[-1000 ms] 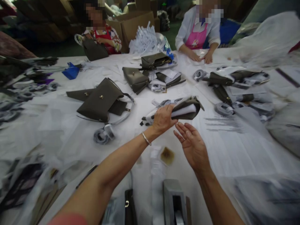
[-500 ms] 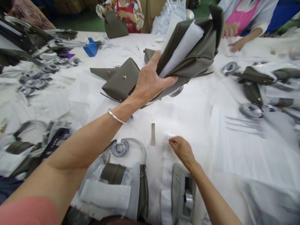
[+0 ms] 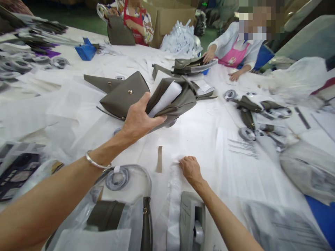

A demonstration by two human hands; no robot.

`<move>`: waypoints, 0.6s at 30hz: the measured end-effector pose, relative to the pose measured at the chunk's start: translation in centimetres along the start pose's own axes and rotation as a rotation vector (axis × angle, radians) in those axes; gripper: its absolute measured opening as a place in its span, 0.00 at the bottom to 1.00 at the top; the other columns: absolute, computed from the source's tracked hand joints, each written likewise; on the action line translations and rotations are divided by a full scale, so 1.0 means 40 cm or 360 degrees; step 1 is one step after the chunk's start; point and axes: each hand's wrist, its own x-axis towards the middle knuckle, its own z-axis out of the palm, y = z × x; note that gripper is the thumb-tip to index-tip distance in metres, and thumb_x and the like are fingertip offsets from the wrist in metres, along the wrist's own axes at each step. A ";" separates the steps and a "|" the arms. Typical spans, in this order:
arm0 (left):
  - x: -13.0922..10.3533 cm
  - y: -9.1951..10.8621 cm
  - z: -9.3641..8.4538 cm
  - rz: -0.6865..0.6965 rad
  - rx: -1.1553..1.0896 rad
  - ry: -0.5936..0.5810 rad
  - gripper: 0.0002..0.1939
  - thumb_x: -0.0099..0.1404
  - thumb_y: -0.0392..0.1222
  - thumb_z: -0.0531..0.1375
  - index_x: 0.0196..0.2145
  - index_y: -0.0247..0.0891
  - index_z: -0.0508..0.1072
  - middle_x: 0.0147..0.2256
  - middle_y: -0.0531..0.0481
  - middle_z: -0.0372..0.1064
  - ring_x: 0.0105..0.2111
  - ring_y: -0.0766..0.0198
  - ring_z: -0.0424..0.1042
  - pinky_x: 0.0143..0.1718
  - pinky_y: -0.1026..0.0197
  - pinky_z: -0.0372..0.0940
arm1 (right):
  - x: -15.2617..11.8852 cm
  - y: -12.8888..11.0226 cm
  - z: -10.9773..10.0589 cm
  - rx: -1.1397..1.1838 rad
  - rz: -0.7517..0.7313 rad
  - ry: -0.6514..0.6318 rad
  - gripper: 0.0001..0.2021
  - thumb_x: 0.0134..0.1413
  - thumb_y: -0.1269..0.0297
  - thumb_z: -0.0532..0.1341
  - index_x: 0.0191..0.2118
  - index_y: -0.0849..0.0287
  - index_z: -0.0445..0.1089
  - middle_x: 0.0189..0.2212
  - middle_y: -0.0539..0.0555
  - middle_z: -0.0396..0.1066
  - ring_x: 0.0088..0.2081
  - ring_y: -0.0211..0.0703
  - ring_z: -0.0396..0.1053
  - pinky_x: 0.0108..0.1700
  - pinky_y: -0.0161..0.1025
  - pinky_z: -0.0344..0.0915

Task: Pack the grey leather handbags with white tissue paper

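Lowered from its high lift half a second ago, the olive handbag (image 3: pixel 172 101) now sits just above the table in the centre of the frame, tilted with its mouth toward the upper right and a white paper stuffing (image 3: pixel 165 98) showing inside. That drop suggests the bag is being brought down toward the working spot in front of the person rather than held up for inspection. The view has also swung, so the two co-workers across the table now sit along the top edge

The left hand (image 3: pixel 138 120) is clamped on the bag's near end, thumb on top and fingers wrapped underneath, a firm narrow grip. A silver bangle (image 3: pixel 97 162) rings that wrist

The right hand (image 3: pixel 190 168) has barely shifted: it rests low in the middle of the frame, fingers curled down and pinched on the edge of a thin white sheet (image 3: pixel 178 164) lying on the table. Whether it grips the sheet or only presses it I cannot tell

Just left of that hand lies a small brown strip (image 3: pixel 158 159). A grey tape dispenser (image 3: pixel 193 223) stands at the bottom centre, and a bagged handbag in clear plastic (image 3: pixel 123 205) lies at the lower left. Another flat olive bag (image 3: pixel 125 96) rests behind the left hand
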 end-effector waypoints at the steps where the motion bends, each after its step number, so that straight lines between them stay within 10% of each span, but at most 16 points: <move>1: -0.004 -0.004 -0.002 -0.0031 0.0004 0.0004 0.26 0.50 0.50 0.67 0.44 0.37 0.67 0.32 0.54 0.66 0.35 0.60 0.69 0.41 0.61 0.65 | -0.004 0.001 0.002 -0.0010 0.0002 0.0010 0.12 0.65 0.71 0.52 0.42 0.57 0.74 0.39 0.56 0.74 0.44 0.46 0.67 0.49 0.42 0.53; 18: 0.019 -0.013 -0.086 0.0044 0.0079 0.0212 0.25 0.51 0.47 0.68 0.44 0.38 0.67 0.35 0.53 0.66 0.37 0.60 0.68 0.41 0.59 0.66 | 0.086 0.039 -0.103 -0.0063 0.0044 0.0161 0.12 0.63 0.68 0.53 0.39 0.58 0.75 0.37 0.58 0.76 0.38 0.47 0.71 0.41 0.41 0.57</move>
